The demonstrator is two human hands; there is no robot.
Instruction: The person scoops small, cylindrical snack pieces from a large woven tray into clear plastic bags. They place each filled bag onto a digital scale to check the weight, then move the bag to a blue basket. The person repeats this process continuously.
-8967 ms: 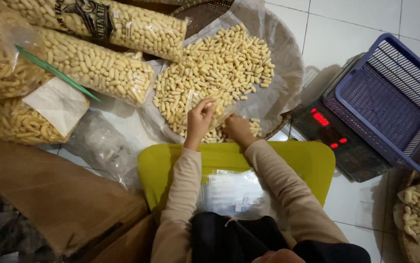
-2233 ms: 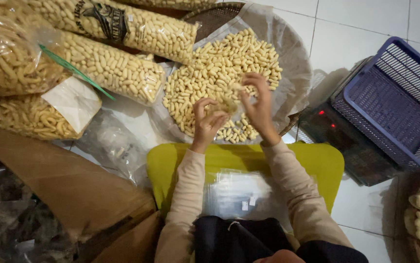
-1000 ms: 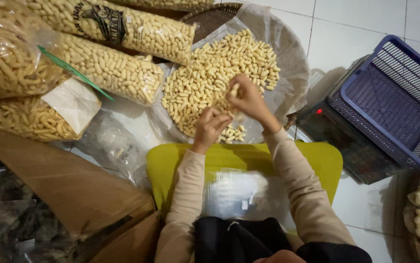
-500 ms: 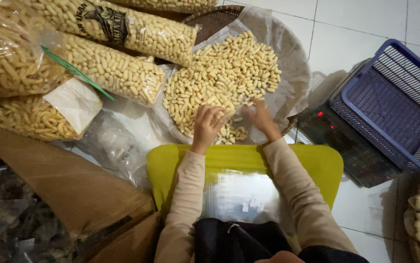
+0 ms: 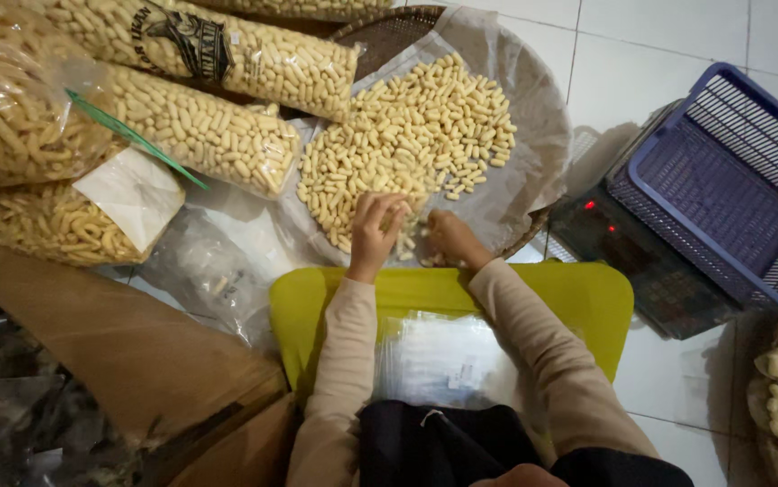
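Hands at the near edge of the snack heap (image 5: 407, 144): my left hand (image 5: 373, 230) curls round a few pieces, right hand (image 5: 448, 239) grip I cannot tell; next, I'd judge, a careful lift.

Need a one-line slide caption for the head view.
Both hands, left hand and right hand, gather pale snack sticks heaped on a plastic sheet.

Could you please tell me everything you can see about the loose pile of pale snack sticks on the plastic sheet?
The pile of snack sticks is made of many short, pale yellow, finger-shaped pieces, dry and puffed-looking. They lie loose and scattered in all directions on a clear plastic sheet that lines a round woven tray. The pile thins out toward its near edge, where the left hand and the right hand both rest among the pieces.
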